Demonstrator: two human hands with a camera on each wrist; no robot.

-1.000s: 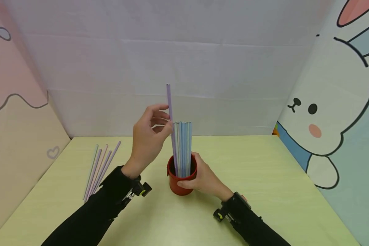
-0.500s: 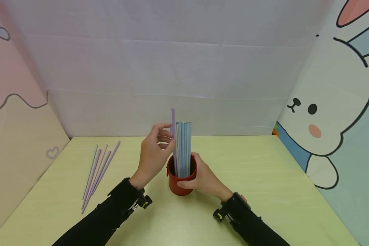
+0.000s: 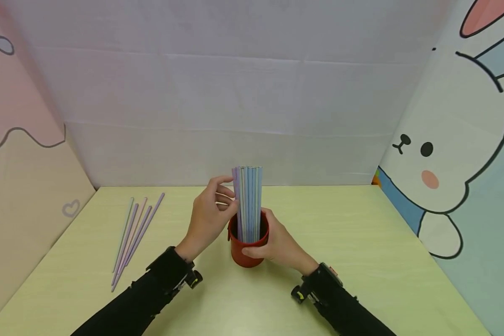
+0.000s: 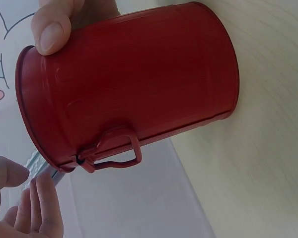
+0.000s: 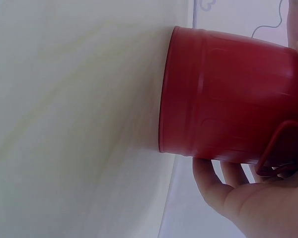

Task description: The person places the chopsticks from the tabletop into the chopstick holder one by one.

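Note:
A red metal bucket with a small side handle stands upright on the table, holding a bundle of blue, whitish and purple drinking straws. My right hand grips the bucket from its right side, thumb over the front near the rim and fingers behind. At the left of the bundle, my left hand has its bent fingertips right at the purple straws, just above the rim. In the left wrist view a gap shows between thumb and fingers. The straw tops stand about level.
Several loose straws, purple, pink and pale green, lie fanned on the pale yellow table at the left. A whitish backdrop rises behind the table. A rabbit-printed panel borders the right side.
A purple straw that stood well above the others has gone down into the bucket, level with the bundle. My left hand has lowered beside it. The right hand and bucket have stayed put.

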